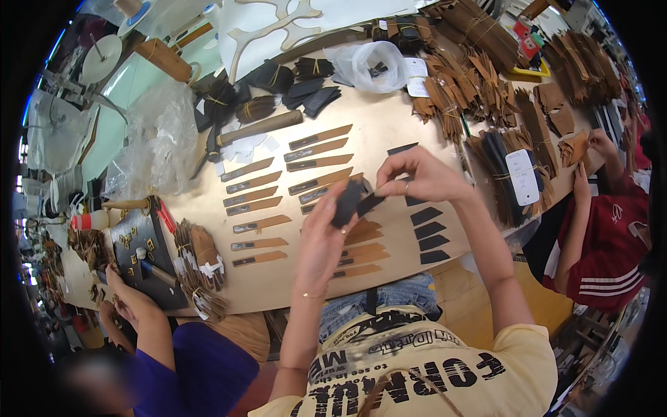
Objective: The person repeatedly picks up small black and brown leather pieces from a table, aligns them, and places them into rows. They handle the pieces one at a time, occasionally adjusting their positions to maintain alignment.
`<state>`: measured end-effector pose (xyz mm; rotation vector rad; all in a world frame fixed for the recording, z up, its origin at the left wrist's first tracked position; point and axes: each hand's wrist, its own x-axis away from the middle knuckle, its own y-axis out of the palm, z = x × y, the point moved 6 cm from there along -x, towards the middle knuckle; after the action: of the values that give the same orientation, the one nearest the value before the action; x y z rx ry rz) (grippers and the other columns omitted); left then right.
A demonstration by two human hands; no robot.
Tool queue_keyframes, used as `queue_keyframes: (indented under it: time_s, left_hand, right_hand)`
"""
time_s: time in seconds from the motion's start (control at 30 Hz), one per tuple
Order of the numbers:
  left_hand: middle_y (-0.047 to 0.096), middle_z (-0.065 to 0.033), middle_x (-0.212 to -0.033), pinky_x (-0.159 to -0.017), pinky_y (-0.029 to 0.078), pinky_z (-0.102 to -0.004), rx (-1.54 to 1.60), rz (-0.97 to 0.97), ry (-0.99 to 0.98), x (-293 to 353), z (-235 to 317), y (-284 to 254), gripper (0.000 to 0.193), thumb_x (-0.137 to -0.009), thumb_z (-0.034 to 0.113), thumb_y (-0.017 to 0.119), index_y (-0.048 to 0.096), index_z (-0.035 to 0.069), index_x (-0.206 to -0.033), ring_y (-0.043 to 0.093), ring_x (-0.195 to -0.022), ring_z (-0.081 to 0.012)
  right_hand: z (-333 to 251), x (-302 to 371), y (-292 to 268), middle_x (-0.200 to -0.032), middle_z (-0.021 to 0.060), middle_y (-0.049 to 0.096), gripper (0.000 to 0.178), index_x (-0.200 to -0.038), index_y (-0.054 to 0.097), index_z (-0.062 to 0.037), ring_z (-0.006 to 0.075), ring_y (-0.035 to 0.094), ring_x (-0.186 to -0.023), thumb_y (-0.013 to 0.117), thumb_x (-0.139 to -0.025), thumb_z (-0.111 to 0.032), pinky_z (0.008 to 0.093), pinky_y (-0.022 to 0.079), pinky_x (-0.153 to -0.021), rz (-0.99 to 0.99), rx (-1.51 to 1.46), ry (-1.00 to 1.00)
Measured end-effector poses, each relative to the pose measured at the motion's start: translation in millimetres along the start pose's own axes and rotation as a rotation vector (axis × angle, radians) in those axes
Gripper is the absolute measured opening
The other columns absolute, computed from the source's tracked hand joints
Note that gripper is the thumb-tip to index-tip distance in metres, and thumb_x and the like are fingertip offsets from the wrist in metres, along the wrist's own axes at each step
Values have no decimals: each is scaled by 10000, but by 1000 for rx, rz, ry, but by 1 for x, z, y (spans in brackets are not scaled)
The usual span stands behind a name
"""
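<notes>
A flat dark piece (344, 206) is held in the left hand (325, 217) over the counter (375, 115); a dark strip (370, 203) beside it is pinched by the right hand (425, 178). Brown strips (269, 223) are laid mostly left, black pieces (431, 229) right. Farther: a hammer (262, 128), then a translucent plastic bag (394, 67).

A small, flat black piece (346, 204) is held at a tilt.

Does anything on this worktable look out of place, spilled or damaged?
I see no clear spill or damage. The one untidy spot is the white scraps beside the hammer: they lie loosely at mixed angles, while the brown strips nearby lie in neat columns.
</notes>
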<state>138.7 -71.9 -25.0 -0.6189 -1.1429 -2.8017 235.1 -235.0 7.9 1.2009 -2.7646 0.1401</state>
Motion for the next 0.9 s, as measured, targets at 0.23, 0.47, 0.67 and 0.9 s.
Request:
queue_keyframes:
  time_s: [0.23,0.47,0.67,0.9]
  left_hand:
    - [581,-144,-1328,-951,554,-348,-2,-58,-50,-11,-16,5,375,-1037,139,478,504,-20,-1376,607,-1184,-238]
    - [563,-210,-1327,-960,557,-349,-43,80,133,27,31,-39,403,-1038,148,464,473,-62,-1382,587,-1221,-282]
    - [558,-203,-1337,-963,553,-347,-41,116,156,45,34,-48,403,-1044,144,452,462,-58,-1393,585,-1222,-285]
    - [566,-202,-1331,-963,554,-350,-54,80,163,45,36,-41,399,-1047,138,445,460,-57,-1394,591,-1216,-282]
  right_hand:
    - [7,10,-24,-814,-15,671,115,-928,693,-18,55,587,-779,742,-876,-108,247,485,-724,202,-198,8]
    - [41,-24,-87,-755,89,707,156,-914,719,2,184,658,-679,724,-862,-145,305,509,-690,459,657,187]
    - [48,-22,-84,-865,123,679,180,-974,713,-14,237,649,-796,725,-861,-153,351,505,-760,543,961,142]
    - [15,9,-34,-1069,109,637,322,-1137,664,-78,296,610,-1031,730,-832,-161,401,477,-887,571,1199,-274]
